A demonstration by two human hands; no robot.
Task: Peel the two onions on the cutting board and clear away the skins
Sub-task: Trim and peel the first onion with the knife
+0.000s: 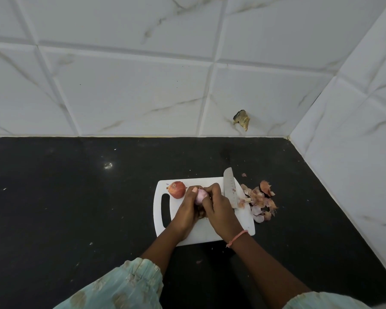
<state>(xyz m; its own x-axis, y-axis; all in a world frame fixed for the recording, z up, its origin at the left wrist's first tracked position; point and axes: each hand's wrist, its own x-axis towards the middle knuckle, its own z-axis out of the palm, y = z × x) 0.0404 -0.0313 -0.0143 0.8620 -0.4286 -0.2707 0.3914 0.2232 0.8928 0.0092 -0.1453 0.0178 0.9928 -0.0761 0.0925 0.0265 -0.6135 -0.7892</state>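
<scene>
Item: pale onion (200, 195), board (243, 221) centre, gripped by left hand (186, 210) and right hand (218, 208) | Next: unpeeled onion (177, 189), 10 o'clock, nearer left hand | Skins (260, 202): 3 o'clock, off board

Both forearms extend forward and converge at the centre of the view. The left hand (186, 210) is curled, thumb uppermost, gripping the pale onion (200, 195) from the left side. The right hand (218, 208) is curled over the same onion from the right, fingertips pinching at its top. The right wrist carries a pink thread band (237, 237). Light green sleeves (125, 286) cover both upper forearms.
</scene>
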